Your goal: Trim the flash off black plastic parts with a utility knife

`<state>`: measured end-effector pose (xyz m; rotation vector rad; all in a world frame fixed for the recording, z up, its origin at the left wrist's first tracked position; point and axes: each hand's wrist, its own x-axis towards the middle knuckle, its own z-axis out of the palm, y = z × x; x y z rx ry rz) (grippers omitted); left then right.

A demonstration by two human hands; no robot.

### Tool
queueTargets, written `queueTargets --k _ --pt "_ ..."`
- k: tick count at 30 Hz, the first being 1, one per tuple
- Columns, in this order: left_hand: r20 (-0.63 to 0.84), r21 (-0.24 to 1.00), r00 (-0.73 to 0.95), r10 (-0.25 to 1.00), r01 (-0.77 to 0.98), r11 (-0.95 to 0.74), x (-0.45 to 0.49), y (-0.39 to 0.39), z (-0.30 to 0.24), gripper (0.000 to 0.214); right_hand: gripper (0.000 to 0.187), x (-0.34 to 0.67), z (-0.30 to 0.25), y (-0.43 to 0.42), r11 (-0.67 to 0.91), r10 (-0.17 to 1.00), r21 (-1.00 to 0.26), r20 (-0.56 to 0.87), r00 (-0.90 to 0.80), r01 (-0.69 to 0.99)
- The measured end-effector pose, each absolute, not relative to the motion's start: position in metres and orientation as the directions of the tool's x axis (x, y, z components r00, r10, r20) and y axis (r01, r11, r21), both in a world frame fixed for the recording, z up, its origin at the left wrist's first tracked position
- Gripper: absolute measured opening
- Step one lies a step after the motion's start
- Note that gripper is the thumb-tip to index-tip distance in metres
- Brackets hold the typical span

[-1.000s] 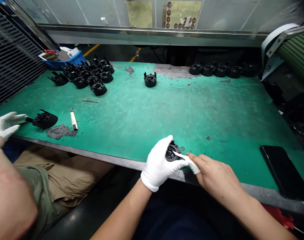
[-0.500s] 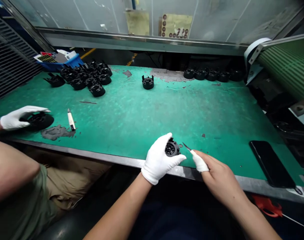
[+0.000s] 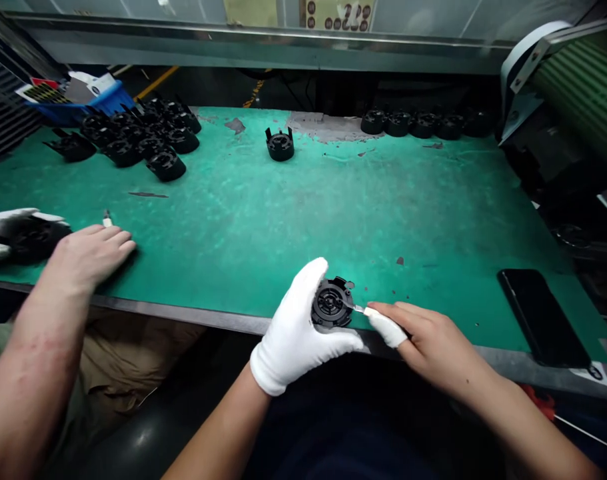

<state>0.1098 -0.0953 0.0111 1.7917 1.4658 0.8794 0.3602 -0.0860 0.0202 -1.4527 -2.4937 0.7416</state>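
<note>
Near the front edge of the green table, my left hand [image 3: 293, 327], in a white glove, grips a round black plastic part [image 3: 332, 303] by its left side. The part's ribbed face is turned up toward me. My right hand [image 3: 428, 333], bare but for a white cover on the thumb, is closed around a small knife [image 3: 359, 309]. The blade tip lies over the right side of the part's face; whether it touches cannot be made out. The knife's handle is mostly hidden by my fingers.
A co-worker at left has a gloved hand [image 3: 3, 233] on a black part and a bare hand [image 3: 93, 250] over a knife. Black parts [image 3: 123, 150] cluster at back left, others [image 3: 423, 125] line the back right. One part [image 3: 280, 145] stands alone. A phone [image 3: 543, 317] lies right.
My right hand has brought the knife blade leftward onto the part. My left hand has turned the part's face more upward. The co-worker's bare hand has reached to the knife at left.
</note>
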Motion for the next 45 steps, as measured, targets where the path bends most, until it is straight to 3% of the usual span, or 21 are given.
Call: queueTargets --k 11,19,23,31,39,45 --pt "0.134 0.857 0.110 0.985 0.487 -0.171 0.126 -0.088 -0.007 0.096 0.040 0.359 0.025 -0.072 0.439 0.799 -0.543 -0.130 -0.588 0.716" --pt "0.129 0.889 0.065 0.989 0.434 -0.145 0.131 -0.090 -0.006 0.096 0.037 0.350 0.015 -0.061 0.567 0.754 -0.398 -0.102 -0.649 0.721" --pt "0.130 0.908 0.072 0.989 0.392 -0.148 0.133 -0.090 -0.011 0.103 0.038 0.345 0.013 -0.065 0.531 0.812 -0.325 -0.069 -0.580 0.782" --pt "0.139 0.895 0.075 0.987 0.417 -0.158 0.134 -0.091 -0.016 0.105 0.034 0.350 0.023 -0.069 0.461 0.829 -0.427 -0.107 -0.550 0.778" --pt "0.131 0.896 0.079 0.988 0.417 -0.152 0.134 -0.092 -0.019 0.109 0.039 0.346 0.045 -0.064 0.588 0.769 -0.203 -0.162 -0.618 0.783" --pt "0.176 0.882 0.076 0.981 0.430 -0.192 0.133 -0.092 -0.018 0.106 0.043 0.340 0.045 -0.060 0.566 0.814 -0.005 -0.154 -0.560 0.824"
